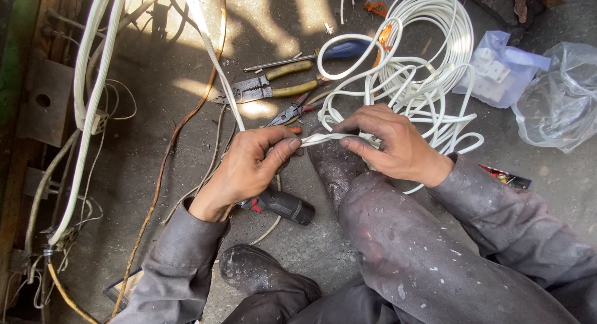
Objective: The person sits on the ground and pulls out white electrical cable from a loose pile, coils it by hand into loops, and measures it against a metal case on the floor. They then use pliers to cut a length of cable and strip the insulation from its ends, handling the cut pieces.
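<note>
My left hand (249,165) and my right hand (388,143) both pinch a flat white cable (323,138) between them, a short stretch of it spanning the gap above my dark boot (333,168). From my left hand the cable runs up and to the left out of view. Behind my right hand lies a loose coil of the same white cable (429,56) on the concrete floor.
Yellow-handled wire strippers (267,87), a screwdriver with a blue handle (323,52) and small red-handled pliers (292,112) lie on the floor. A black and red power tool (283,206) rests under my left wrist. Clear plastic bags (547,100) sit at the right. Old wires hang at the left.
</note>
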